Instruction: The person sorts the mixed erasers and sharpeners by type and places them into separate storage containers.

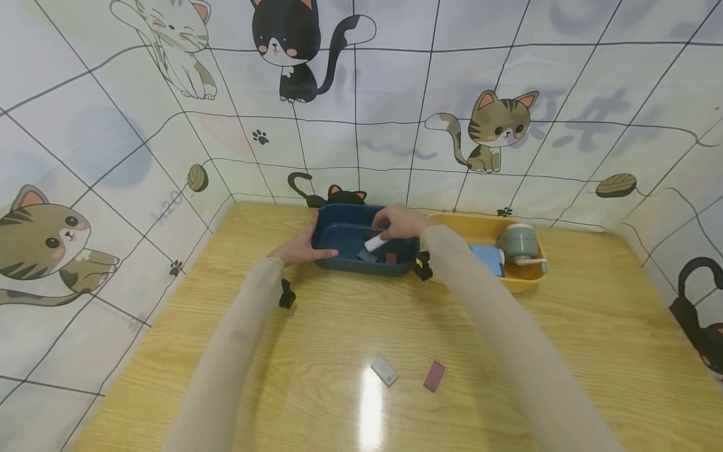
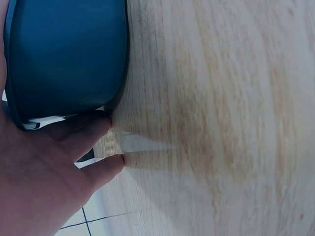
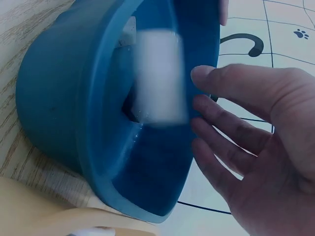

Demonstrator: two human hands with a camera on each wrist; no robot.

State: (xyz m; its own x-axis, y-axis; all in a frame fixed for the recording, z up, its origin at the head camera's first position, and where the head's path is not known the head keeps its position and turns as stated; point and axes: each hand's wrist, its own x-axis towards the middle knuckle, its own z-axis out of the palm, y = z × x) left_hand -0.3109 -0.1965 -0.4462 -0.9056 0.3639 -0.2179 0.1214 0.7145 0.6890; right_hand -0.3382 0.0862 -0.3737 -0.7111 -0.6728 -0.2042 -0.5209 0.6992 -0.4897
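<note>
A dark blue bin (image 1: 361, 269) stands at the back of the table. My left hand (image 1: 298, 247) rests against its left end, fingers extended along the outside and thumb by the front rim. Over the bin's right part is my right hand (image 1: 400, 222), its fingers bent loosely. A white block (image 3: 160, 76), motion-blurred in the right wrist view, is just off the right fingertips, inside the bin. Lying in the bin are a grey block (image 1: 367, 255), a reddish-brown block (image 1: 391, 258) and a dark piece (image 3: 129, 104), partly covered by the white block.
Right of the blue bin stands a yellow bin (image 1: 516, 285) holding a blue packet (image 1: 487, 258) and a grey-green cup-like container (image 1: 520, 242). Nearer on the table lie a whitish block (image 1: 384, 371) and a dark pink block (image 1: 434, 376). A cat-printed tiled wall covering rises behind.
</note>
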